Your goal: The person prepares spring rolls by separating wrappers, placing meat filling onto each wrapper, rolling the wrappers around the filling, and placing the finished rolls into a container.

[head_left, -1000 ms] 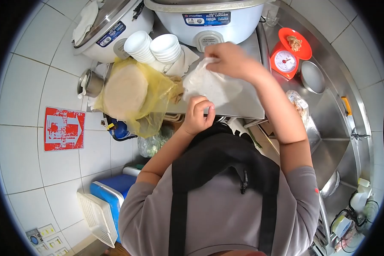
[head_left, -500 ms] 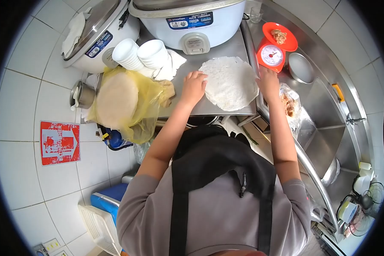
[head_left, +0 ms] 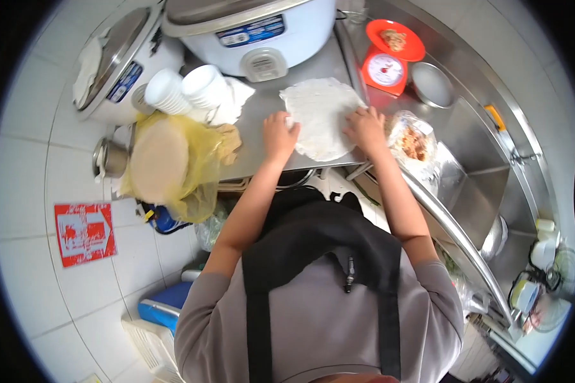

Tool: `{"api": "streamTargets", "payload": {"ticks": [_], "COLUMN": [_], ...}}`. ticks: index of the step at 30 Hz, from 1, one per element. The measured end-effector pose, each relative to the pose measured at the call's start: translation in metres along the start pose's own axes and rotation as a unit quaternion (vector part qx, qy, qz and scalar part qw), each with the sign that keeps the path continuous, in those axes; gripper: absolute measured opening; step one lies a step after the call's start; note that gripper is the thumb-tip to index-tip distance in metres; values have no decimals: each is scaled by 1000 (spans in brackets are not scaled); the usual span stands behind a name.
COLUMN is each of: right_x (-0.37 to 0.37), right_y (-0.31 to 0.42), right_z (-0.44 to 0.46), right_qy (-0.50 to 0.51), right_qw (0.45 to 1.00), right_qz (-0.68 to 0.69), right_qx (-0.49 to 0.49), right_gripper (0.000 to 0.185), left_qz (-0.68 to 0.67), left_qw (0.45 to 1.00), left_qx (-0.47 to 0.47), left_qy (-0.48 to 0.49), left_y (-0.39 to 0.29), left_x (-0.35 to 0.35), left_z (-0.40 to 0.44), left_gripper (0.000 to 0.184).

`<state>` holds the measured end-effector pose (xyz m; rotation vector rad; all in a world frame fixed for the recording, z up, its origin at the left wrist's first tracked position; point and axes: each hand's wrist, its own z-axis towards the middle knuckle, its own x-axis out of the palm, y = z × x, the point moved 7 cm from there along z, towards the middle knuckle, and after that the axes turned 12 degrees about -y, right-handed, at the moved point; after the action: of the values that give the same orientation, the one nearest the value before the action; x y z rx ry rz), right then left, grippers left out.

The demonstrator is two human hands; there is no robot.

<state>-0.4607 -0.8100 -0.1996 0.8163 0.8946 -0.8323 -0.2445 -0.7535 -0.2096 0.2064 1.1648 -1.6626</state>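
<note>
A thin, round white sheet of dough or wrapper [head_left: 322, 115] lies on the metal table, its rim uneven. My left hand [head_left: 280, 135] is at its left edge, fingers bent and thumb resting against the sheet. On the opposite side, my right hand [head_left: 366, 132] curls its fingers over the right edge. Both hands seem to hold the rim, though the fingertips are partly hidden. Left of my left hand, a yellow plastic bag [head_left: 201, 159] surrounds a stack of pale round sheets [head_left: 160, 159].
Stacked white bowls [head_left: 204, 87] stand behind the bag, before a large rice cooker [head_left: 265, 38]. At right are a red scale [head_left: 386, 70] with food on its pan, a metal bowl [head_left: 432, 85], a plastic bag of shredded filling [head_left: 415, 143] and a sink [head_left: 485, 198].
My right hand has moved left from beside the scale onto the sheet's right edge. My left hand has shifted slightly lower along the left edge. The camera view has turned a little.
</note>
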Motion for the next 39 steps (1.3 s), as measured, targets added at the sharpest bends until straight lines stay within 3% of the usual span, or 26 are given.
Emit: {"api": "streamTargets", "payload": {"ticks": [2, 7, 8, 10, 12, 16, 17, 21, 24, 31, 39], "right_x": [4, -56, -66, -65, -62, -42, -31, -36, -37, -8, -8], "right_y": [-4, -35, -58, -115, -144, -126, -130, -116, -111, -132, -144], "right_z": [-1, -16, -24, -45, -58, -52, -50, -41, -38, -41, -29], "right_qy": [14, -129, -171, -110, -17, -53, -10, 14, 77, 67, 185], "right_qw": [1000, 980, 970, 953, 966, 989, 989, 997, 995, 990, 961], "right_qz": [-6, 147, 152, 185, 110, 113, 111, 57, 24, 87, 165], "right_qx": [-5, 40, 78, 215, 232, 78, 93, 54, 59, 89, 119], "right_gripper": [26, 18, 19, 20, 21, 42, 48, 42, 40, 33, 44], "left_qz": [-148, -167, -99, 40, 95, 27, -4, -149, -162, -99, -147], "left_qw": [982, 963, 980, 996, 995, 993, 989, 952, 932, 933, 930], "left_qx": [-115, -210, -169, -84, -21, 115, 150, 216, 223, 245, 238], "left_qy": [8, 25, 22, 16, -1, 2, 15, 154, 235, 245, 237], "left_y": [12, 46, 42, 11, -7, -70, -86, -143, -164, -179, -176], "left_x": [10, -3, -9, -37, -40, -23, -13, 42, 89, 113, 110], "left_z": [1, -8, -11, -6, -2, -10, -14, -41, -60, -82, -81], "left_gripper": [37, 59, 60, 62, 63, 53, 50, 35, 36, 45, 41]}}
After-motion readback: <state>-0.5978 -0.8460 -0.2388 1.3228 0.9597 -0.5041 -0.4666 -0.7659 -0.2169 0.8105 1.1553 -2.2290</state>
